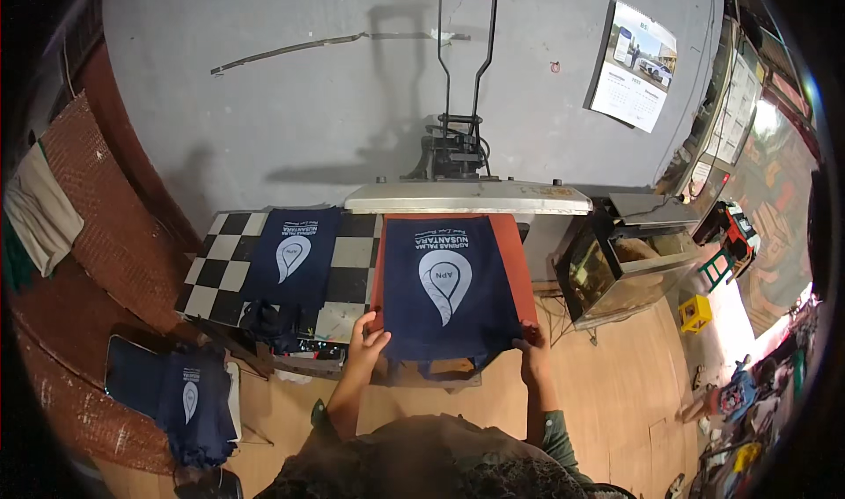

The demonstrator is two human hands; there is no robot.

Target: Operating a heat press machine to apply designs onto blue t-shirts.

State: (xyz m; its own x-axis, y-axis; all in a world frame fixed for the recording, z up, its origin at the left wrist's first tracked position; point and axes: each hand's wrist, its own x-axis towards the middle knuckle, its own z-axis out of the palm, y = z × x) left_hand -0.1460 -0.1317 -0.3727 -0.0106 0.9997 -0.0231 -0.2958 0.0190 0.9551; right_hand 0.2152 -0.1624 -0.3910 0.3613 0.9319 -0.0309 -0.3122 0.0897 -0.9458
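A navy fabric bag (404,288) with a white leaf-shaped print and lettering lies flat on the orange-red pad (518,261) of a heat press. Its printing faces away from me, and its handles (439,369) hang over the pad's near edge. At the bag's lower left edge, my left hand (367,347) pinches the cloth between thumb and fingers. My right hand (533,354) grips the lower right corner, thumb on top. Behind the bag, the metal upper platen (462,199) is raised, its long black lever (494,37) standing up against the wall.
A similar printed bag (264,268) lies on the checkered table (198,291) to the left. More navy bags (198,393) are stacked on a chair (129,373) at lower left. A glass tank (620,288) stands right of the press. Farther right, a child (726,397) is near cluttered items.
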